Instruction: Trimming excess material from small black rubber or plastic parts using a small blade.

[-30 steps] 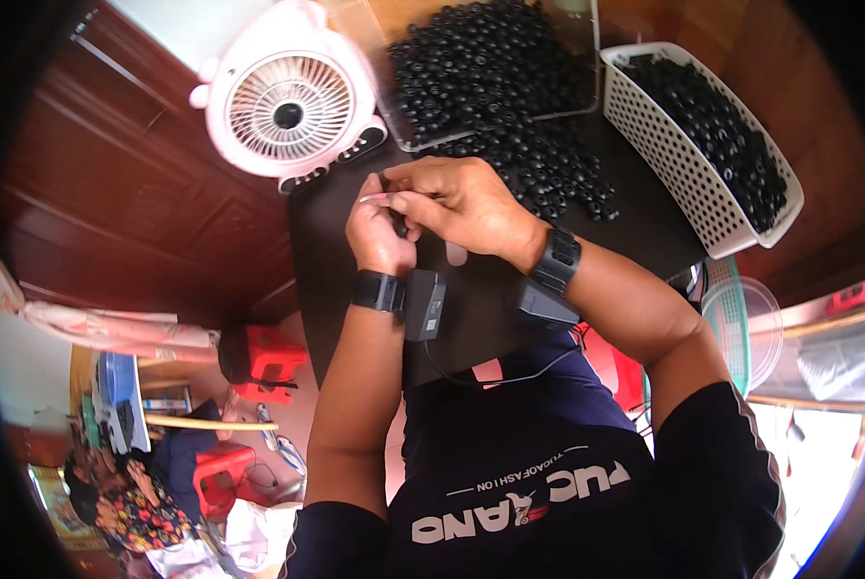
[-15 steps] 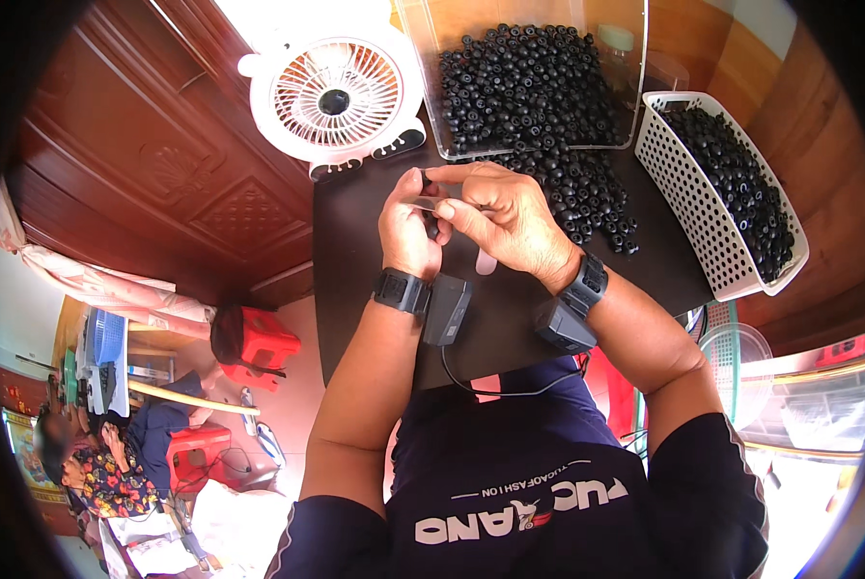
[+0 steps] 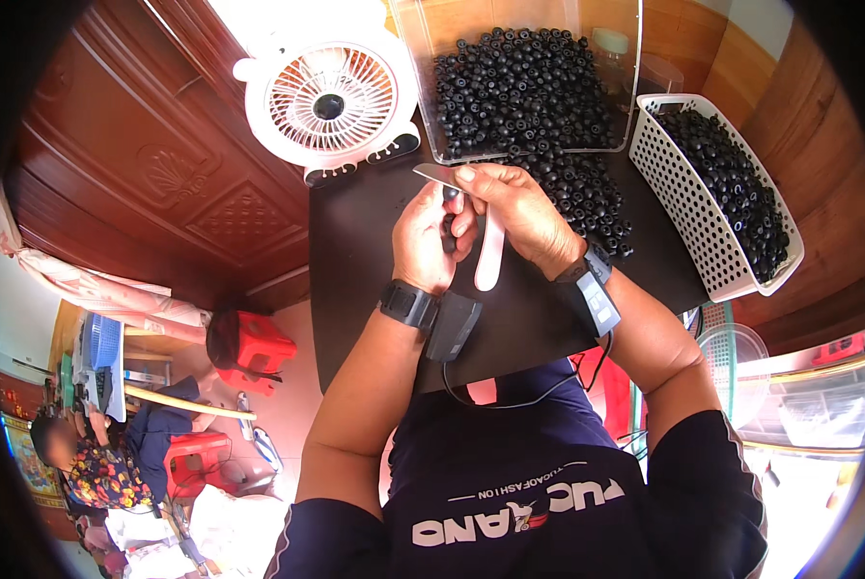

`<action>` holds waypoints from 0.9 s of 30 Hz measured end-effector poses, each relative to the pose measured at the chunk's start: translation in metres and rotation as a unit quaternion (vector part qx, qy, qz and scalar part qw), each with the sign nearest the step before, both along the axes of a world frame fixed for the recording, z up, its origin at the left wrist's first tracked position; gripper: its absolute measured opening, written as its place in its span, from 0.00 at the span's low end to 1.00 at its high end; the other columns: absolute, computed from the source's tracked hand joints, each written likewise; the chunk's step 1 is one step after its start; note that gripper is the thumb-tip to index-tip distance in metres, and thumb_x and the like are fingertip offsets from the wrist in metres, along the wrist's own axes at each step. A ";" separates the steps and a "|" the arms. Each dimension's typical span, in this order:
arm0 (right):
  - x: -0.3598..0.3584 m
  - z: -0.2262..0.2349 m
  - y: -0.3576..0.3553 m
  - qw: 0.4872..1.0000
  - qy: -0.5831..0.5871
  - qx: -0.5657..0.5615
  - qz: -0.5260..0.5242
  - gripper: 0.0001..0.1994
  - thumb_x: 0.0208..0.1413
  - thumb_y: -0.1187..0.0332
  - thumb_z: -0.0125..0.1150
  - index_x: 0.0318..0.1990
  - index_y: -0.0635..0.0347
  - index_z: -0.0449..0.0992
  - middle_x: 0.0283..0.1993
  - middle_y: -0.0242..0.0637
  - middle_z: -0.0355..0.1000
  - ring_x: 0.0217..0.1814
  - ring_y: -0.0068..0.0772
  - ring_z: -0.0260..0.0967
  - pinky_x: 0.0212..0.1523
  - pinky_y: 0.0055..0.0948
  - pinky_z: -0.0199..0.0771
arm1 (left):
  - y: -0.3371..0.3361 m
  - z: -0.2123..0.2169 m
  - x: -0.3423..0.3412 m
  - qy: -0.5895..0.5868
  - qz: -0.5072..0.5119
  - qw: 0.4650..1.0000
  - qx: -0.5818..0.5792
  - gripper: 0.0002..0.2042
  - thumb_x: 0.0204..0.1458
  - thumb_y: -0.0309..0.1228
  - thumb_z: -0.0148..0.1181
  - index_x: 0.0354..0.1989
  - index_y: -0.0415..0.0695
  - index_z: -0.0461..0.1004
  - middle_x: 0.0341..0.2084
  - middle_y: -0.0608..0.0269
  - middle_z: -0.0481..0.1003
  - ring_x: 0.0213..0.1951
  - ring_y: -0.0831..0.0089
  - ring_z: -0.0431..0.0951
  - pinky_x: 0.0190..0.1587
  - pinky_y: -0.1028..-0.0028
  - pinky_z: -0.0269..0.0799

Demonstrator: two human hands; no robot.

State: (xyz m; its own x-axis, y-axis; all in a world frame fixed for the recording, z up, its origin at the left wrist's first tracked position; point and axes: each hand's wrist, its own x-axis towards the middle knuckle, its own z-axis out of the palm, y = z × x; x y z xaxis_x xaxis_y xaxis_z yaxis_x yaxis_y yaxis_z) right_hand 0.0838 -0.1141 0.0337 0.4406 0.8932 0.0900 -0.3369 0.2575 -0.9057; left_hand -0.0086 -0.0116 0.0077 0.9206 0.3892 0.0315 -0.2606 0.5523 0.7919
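Observation:
My right hand [image 3: 527, 214] grips a small folding knife [image 3: 490, 253]; its pale pink handle hangs down below the fingers and its metal blade points left. Under the blade, my left hand [image 3: 423, 236] is closed around small black round pieces [image 3: 450, 194]. One shows at the fingertips and another lies against the curled fingers. Whether the blade touches the piece I cannot tell. Beyond my hands, a heap of like black pieces [image 3: 582, 198] spills onto the dark tabletop [image 3: 375, 328] from a clear plastic bin [image 3: 431, 116] lying with its open side toward me.
A white perforated basket [image 3: 674, 188] at the right holds more black pieces. At the far left of the table stands a white fan [image 3: 328, 106]. A cable runs between the devices on my wrists. Off to the left are red stools [image 3: 254, 347] and a seated person [image 3: 104, 463].
My right hand has turned and drawn slightly right, bringing the knife's blade and handle into fuller view. My left hand has shifted a little down and right, showing the black pieces more plainly.

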 end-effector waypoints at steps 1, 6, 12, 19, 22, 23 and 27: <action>0.001 -0.001 0.000 1.000 0.000 -0.001 0.000 0.15 0.61 0.63 0.50 0.26 0.63 0.73 0.18 0.35 0.70 0.15 0.27 0.69 0.19 0.23 0.74 | -0.001 -0.001 0.001 0.002 -0.001 1.000 -0.009 0.16 0.58 0.44 0.41 0.24 0.48 0.63 0.14 0.68 0.62 0.14 0.77 0.60 0.15 0.80 0.49; 0.003 -0.006 0.001 0.999 0.039 0.012 0.013 0.15 0.60 0.62 0.51 0.26 0.63 0.73 0.18 0.36 0.70 0.15 0.27 0.69 0.18 0.25 0.75 | -0.003 -0.002 0.002 -0.027 -0.020 0.999 -0.025 0.15 0.58 0.43 0.41 0.24 0.47 0.63 0.14 0.68 0.62 0.14 0.77 0.61 0.15 0.80 0.51; 0.002 -0.010 0.002 0.999 0.045 0.008 0.004 0.16 0.61 0.61 0.50 0.27 0.63 0.73 0.18 0.35 0.70 0.15 0.27 0.68 0.18 0.26 0.75 | -0.007 0.000 0.002 -0.033 -0.002 0.999 -0.031 0.16 0.59 0.42 0.41 0.24 0.47 0.63 0.14 0.68 0.62 0.14 0.78 0.59 0.15 0.80 0.51; 0.003 -0.012 0.003 0.999 0.047 0.012 0.003 0.15 0.61 0.62 0.51 0.27 0.63 0.72 0.18 0.35 0.70 0.16 0.26 0.68 0.19 0.25 0.75 | -0.005 0.001 0.001 -0.040 -0.008 0.999 -0.009 0.15 0.60 0.42 0.39 0.26 0.46 0.62 0.15 0.67 0.61 0.14 0.77 0.59 0.16 0.80 0.54; 0.001 -0.013 0.005 0.999 0.034 0.019 0.014 0.14 0.61 0.62 0.51 0.31 0.63 0.74 0.21 0.32 0.70 0.19 0.21 0.68 0.21 0.22 0.75 | -0.006 0.000 0.001 -0.038 0.008 0.999 -0.005 0.15 0.60 0.42 0.40 0.25 0.46 0.62 0.15 0.68 0.61 0.14 0.77 0.60 0.16 0.80 0.54; -0.003 -0.010 0.005 1.000 0.028 0.011 0.003 0.13 0.61 0.62 0.51 0.34 0.63 0.75 0.23 0.30 0.69 0.20 0.19 0.67 0.22 0.21 0.74 | -0.007 -0.001 0.001 -0.037 0.010 0.999 -0.005 0.15 0.60 0.42 0.40 0.25 0.46 0.62 0.15 0.68 0.61 0.14 0.77 0.60 0.16 0.80 0.54; -0.006 -0.013 0.007 1.000 -0.010 0.019 -0.020 0.14 0.60 0.61 0.52 0.43 0.61 0.77 0.28 0.24 0.68 0.24 0.14 0.65 0.22 0.19 0.71 | -0.012 -0.001 0.002 0.014 0.078 0.997 0.004 0.14 0.58 0.40 0.43 0.25 0.45 0.64 0.16 0.67 0.64 0.15 0.79 0.62 0.13 0.81 0.53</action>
State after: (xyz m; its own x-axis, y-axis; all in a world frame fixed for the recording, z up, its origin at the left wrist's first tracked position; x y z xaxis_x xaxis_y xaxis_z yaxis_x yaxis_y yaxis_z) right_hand 0.0778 -0.1075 0.0211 0.4743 0.8702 0.1334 -0.3070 0.3055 -0.9013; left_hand -0.0065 -0.0237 0.0068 0.8490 0.5283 0.0110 -0.3213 0.4996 0.8044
